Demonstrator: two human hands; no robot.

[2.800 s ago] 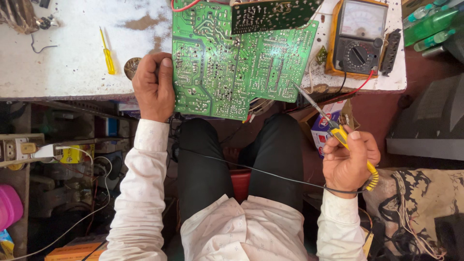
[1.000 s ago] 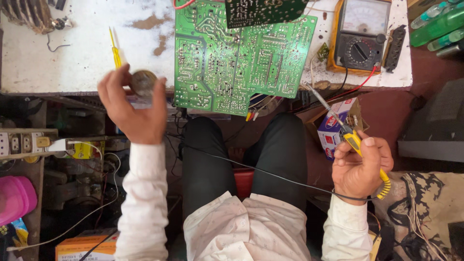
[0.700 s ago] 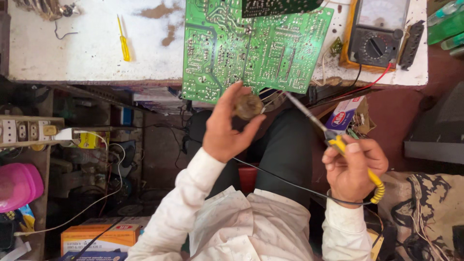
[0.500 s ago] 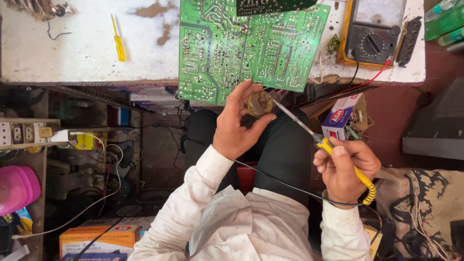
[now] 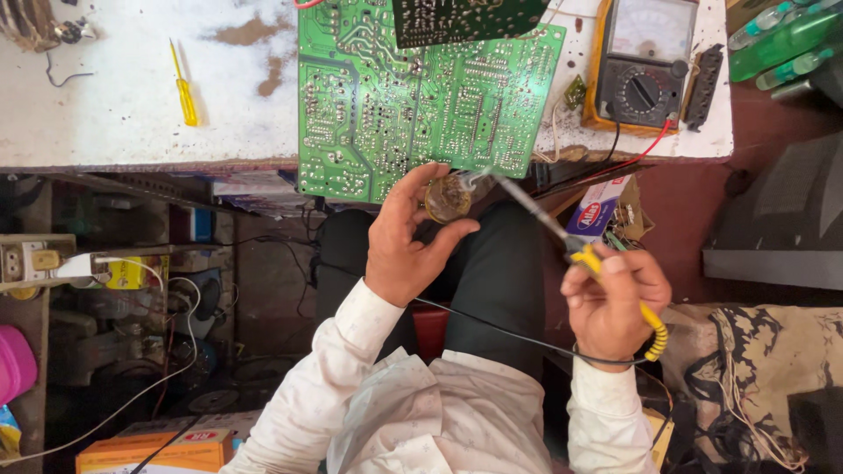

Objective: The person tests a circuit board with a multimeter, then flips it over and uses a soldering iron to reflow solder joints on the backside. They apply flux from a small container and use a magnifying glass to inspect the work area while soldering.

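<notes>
My left hand [image 5: 406, 241] holds a small round tin [image 5: 447, 197] between thumb and fingers, just below the table edge over my lap. My right hand [image 5: 612, 298] grips a soldering iron [image 5: 562, 237] by its yellow handle. The iron's metal tip reaches up and left into the tin. A large green circuit board [image 5: 413, 96] lies solder side up on the white table [image 5: 114, 96], overhanging its front edge right above the tin. A smaller dark board [image 5: 465, 17] rests on its far end.
An analog multimeter [image 5: 645, 66] in a yellow case sits right of the board with red and black leads. A yellow screwdriver [image 5: 184, 88] lies at left on the table. Green bottles [image 5: 781, 35] stand far right. Cables, a power strip [image 5: 35, 263] and boxes crowd the floor at left.
My left hand left the circuit board, picked up the round tin from the table's left part and brought it down over my lap. The iron's tip swung into the tin.
</notes>
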